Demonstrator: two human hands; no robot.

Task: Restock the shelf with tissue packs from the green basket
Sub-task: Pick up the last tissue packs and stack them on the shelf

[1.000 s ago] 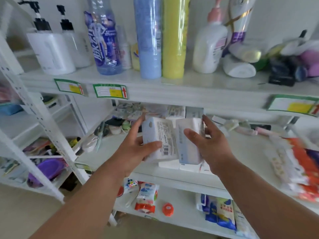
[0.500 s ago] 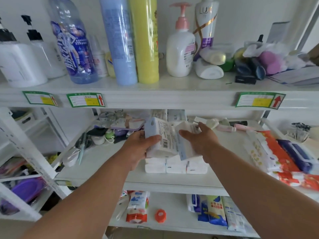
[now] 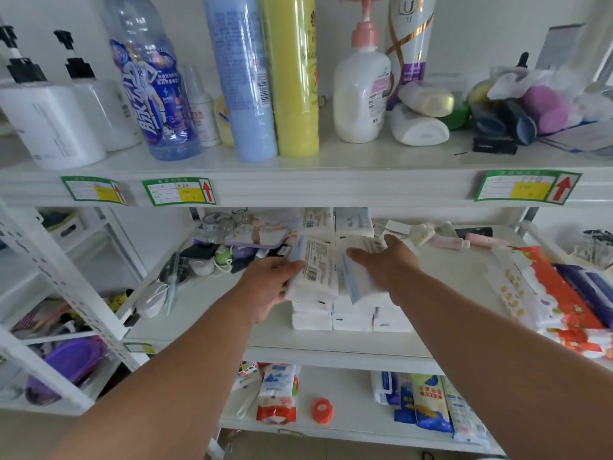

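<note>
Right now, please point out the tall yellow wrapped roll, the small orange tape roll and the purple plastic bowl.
Tall yellow wrapped roll [image 3: 296,94]: head view, middle of its wrapper.
Small orange tape roll [image 3: 321,410]: head view, its orange side.
Purple plastic bowl [image 3: 74,358]: head view, its outer wall.

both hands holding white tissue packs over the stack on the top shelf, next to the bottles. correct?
Not quite. The left hand and right hand do hold white tissue packs over the stack, but on the middle shelf, below the shelf with the bottles. The head view shows it.
</note>
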